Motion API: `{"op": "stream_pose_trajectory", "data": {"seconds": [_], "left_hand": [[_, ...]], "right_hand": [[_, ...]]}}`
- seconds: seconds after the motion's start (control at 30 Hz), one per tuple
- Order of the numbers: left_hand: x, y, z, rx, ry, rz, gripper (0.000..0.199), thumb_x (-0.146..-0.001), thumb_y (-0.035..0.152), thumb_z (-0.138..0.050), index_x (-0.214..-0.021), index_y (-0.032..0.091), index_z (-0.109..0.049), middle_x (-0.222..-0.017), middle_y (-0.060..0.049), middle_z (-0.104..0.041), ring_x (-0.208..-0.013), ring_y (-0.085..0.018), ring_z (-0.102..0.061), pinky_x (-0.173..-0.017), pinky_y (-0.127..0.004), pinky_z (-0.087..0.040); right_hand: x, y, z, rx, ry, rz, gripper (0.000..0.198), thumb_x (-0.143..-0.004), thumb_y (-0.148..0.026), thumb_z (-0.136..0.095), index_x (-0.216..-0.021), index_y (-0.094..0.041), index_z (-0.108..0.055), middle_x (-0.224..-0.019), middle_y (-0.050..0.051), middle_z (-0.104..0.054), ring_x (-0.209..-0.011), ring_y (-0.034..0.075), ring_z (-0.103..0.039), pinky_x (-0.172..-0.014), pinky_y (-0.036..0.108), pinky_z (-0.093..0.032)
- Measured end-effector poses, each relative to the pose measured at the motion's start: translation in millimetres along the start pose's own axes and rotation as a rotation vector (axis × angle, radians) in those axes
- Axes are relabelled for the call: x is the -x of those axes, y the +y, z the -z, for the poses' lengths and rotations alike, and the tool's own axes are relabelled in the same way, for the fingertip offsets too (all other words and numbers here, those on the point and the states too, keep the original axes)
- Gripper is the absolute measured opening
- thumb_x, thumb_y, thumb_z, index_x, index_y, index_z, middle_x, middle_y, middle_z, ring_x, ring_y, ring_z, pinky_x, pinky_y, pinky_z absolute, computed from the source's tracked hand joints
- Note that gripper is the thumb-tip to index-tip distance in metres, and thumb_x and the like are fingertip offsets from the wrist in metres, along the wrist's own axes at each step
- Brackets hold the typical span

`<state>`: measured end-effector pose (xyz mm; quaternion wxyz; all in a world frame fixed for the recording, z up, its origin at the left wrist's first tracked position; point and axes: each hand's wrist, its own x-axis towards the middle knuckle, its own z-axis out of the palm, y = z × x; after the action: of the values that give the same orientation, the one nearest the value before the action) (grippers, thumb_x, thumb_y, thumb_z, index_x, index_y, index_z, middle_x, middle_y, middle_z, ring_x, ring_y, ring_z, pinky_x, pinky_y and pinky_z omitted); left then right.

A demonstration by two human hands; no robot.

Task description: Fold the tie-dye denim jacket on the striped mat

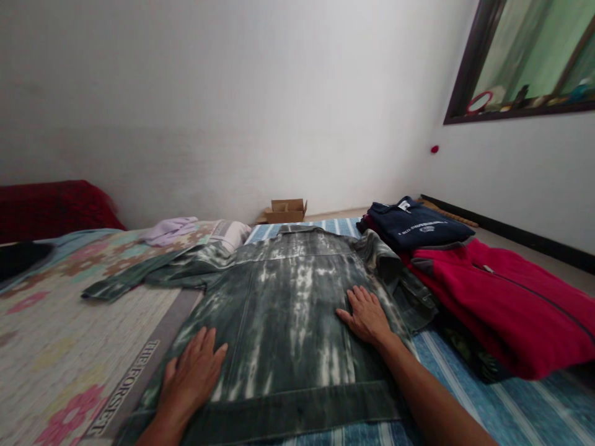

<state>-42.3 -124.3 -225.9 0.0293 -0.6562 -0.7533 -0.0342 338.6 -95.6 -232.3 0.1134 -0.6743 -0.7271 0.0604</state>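
Note:
A dark green and white tie-dye jacket (297, 310) lies spread out, back side up, with its collar at the far end and its hem nearest me. One sleeve stretches out to the left; the other is bunched at the right beside a pile of clothes. My left hand (194, 368) rests on the jacket's lower left side, fingers extended. On the right part of the jacket's back, my right hand (365, 314) lies flat with fingers spread. Neither hand grips the fabric.
At the right sit a folded red zip jacket (506, 297) and a folded navy garment (416, 224). A flowered quilt (69, 347) covers the left, with a lilac cloth (170, 231) on it. Under the jacket is a blue striped sheet (460, 378). A cardboard box (286, 214) stands by the wall.

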Motion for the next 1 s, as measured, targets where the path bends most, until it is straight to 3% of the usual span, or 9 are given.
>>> {"op": "stream_pose_trajectory", "data": {"seconds": [0.27,0.53,0.63,0.77,1.0], "left_hand": [[1.8,23.2,33.3,0.010,-0.079,0.272,0.070,-0.083,0.053,-0.025,-0.138,0.011,-0.036,-0.145,-0.021,-0.029,-0.134,-0.034,-0.023,-0.102,-0.057,-0.021],[0.2,24.6,38.0,-0.012,-0.020,0.312,0.072,-0.082,0.058,-0.023,-0.133,0.012,-0.042,-0.138,-0.024,-0.037,-0.129,-0.039,-0.031,-0.094,-0.059,-0.029],[2.6,28.1,39.2,-0.086,-0.028,0.291,0.067,-0.085,0.052,-0.022,-0.131,0.009,-0.044,-0.139,-0.023,-0.036,-0.130,-0.037,-0.030,-0.097,-0.056,-0.028],[7.4,39.5,39.3,-0.204,0.012,0.144,0.059,-0.087,0.037,-0.022,-0.131,0.006,-0.044,-0.145,-0.019,-0.031,-0.134,-0.031,-0.025,-0.104,-0.050,-0.022],[3.1,57.4,33.6,-0.103,-0.126,0.059,0.067,-0.084,0.048,-0.028,-0.137,0.008,-0.036,-0.148,-0.016,-0.024,-0.137,-0.029,-0.018,-0.105,-0.049,-0.021]], "right_hand": [[-1.3,1.4,-2.3,-0.006,0.014,-0.005,0.071,-0.087,-0.062,-0.029,-0.136,-0.012,-0.040,-0.144,0.015,-0.033,-0.135,0.029,-0.022,-0.107,0.044,-0.016],[-2.4,1.9,-2.3,-0.017,0.011,-0.002,0.072,-0.087,-0.062,-0.028,-0.136,-0.011,-0.040,-0.144,0.016,-0.033,-0.134,0.030,-0.022,-0.107,0.044,-0.017],[-2.5,1.3,-2.7,-0.021,0.013,-0.003,0.072,-0.087,-0.062,-0.028,-0.136,-0.011,-0.040,-0.144,0.015,-0.033,-0.134,0.030,-0.022,-0.107,0.044,-0.016],[-2.0,1.0,-2.4,-0.014,0.015,-0.008,0.071,-0.086,-0.062,-0.028,-0.136,-0.012,-0.040,-0.144,0.015,-0.033,-0.134,0.029,-0.023,-0.107,0.043,-0.016],[-2.4,1.7,-1.5,-0.018,0.010,-0.005,0.071,-0.087,-0.062,-0.029,-0.135,-0.011,-0.040,-0.144,0.016,-0.033,-0.134,0.030,-0.023,-0.107,0.044,-0.017]]}}
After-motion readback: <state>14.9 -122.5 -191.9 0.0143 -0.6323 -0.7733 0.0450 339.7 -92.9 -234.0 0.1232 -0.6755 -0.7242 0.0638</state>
